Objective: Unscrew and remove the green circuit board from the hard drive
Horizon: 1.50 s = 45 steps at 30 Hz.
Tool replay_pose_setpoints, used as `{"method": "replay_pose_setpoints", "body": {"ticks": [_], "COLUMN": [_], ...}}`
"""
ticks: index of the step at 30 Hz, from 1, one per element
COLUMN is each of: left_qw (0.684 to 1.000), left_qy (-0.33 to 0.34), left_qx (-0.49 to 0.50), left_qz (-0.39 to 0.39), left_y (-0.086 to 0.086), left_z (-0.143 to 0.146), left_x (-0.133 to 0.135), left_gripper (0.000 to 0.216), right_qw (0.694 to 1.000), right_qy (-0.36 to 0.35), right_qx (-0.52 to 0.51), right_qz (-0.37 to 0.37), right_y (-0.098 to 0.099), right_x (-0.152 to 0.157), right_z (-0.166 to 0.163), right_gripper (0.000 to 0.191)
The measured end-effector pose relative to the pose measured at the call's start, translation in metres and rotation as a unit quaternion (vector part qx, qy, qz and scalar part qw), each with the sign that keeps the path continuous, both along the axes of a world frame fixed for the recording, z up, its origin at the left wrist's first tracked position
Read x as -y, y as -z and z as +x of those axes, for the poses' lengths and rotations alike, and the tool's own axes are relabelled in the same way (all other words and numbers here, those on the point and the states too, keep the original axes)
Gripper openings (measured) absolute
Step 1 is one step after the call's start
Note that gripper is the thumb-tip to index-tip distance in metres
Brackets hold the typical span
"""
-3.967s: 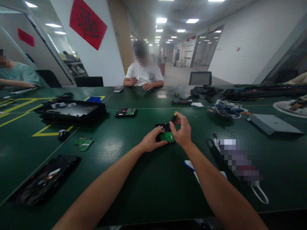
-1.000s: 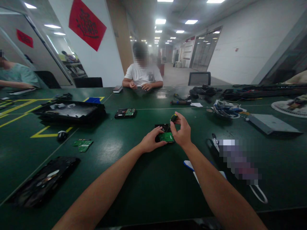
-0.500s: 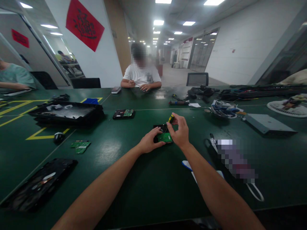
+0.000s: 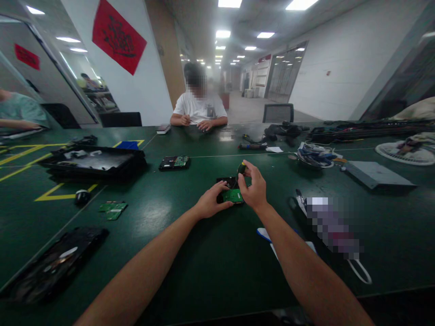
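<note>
There it was, the hard drive (image 4: 231, 182), lying in the middle of the table (image 4: 190, 271), well in from the near edge, its green board (image 4: 233, 196) facing up! The left hand (image 4: 211, 203) had its thumb and fingers parted, straddling the drive's left end and steadying it between them. Opposite, the right hand (image 4: 254, 188) pinched a screwdriver (image 4: 241, 169) by the handle, thumb against forefinger, the tool tilted; where its tip met the drive was too small to tell. This drive looked stiff and fairly weighty for its bulk, perhaps smooth enough to skid, its board likely the fragile part, so the case's sides seemed the place to grip. Nearer the far edge lay a second drive (image 4: 174, 163)
</note>
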<state>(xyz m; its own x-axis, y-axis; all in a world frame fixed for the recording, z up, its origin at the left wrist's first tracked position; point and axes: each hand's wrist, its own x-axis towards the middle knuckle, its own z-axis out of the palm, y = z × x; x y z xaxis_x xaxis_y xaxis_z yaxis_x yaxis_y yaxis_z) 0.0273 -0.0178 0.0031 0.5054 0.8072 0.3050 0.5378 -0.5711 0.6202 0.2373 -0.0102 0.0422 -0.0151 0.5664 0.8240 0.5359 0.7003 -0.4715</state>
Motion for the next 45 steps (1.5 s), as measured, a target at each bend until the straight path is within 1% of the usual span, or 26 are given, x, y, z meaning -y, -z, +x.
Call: {"method": "replay_pose_setpoints", "body": {"ticks": [5, 10, 15, 22, 28, 32, 37, 42, 45], "left_qw": [1.0, 1.0, 1.0, 1.0, 1.0, 1.0, 1.0, 1.0, 1.0], "left_qy": [-0.003, 0.001, 0.003, 0.0, -0.003, 0.0, 0.001, -0.004, -0.001], "left_qx": [0.003, 0.008, 0.008, 0.018, 0.007, 0.007, 0.009, 0.004, 0.005], "left_qz": [-0.001, 0.0, 0.003, -0.003, 0.004, 0.001, 0.002, 0.0, -0.003], "left_y": [-0.0001, -0.0018, -0.0026, -0.0007, 0.0003, -0.0008, -0.0024, -0.0036, -0.0046], "left_z": [0.0001, 0.0001, 0.0005, -0.0001, -0.0005, -0.0003, 0.0, 0.0004, 0.0002], "left_x": [0.0007, 0.0022, 0.0021, 0.0013, 0.001, 0.0011, 0.0021, 0.0033, 0.0035], "left_gripper": [0.06, 0.06, 0.059, 0.06, 0.061, 0.061, 0.06, 0.06, 0.059], "right_qw": [1.0, 1.0, 1.0, 1.0, 1.0, 1.0, 1.0, 1.0, 1.0], "right_qy": [0.013, 0.008, 0.018, 0.014, 0.018, 0.007, 0.021, 0.007, 0.013], "right_qx": [0.0, 0.01, 0.008, 0.002, 0.011, 0.002, 0.003, 0.001, 0.002], "right_qz": [0.0, 0.0, 0.006, 0.005, 0.011, 0.002, 0.007, -0.006, -0.001], "right_y": [-0.0002, -0.0008, -0.0009, -0.0017, -0.002, 0.0006, -0.0007, -0.0005, -0.0016], "right_x": [0.0005, 0.0009, 0.0006, 0.0011, 0.0013, -0.0004, 0.0, 0.0005, 0.0012], "right_z": [0.0004, 0.0003, -0.0001, -0.0008, -0.0011, -0.0011, -0.0004, -0.0005, -0.0005], "right_gripper": [0.046, 0.048, 0.046, 0.045, 0.045, 0.048, 0.046, 0.045, 0.045]}}
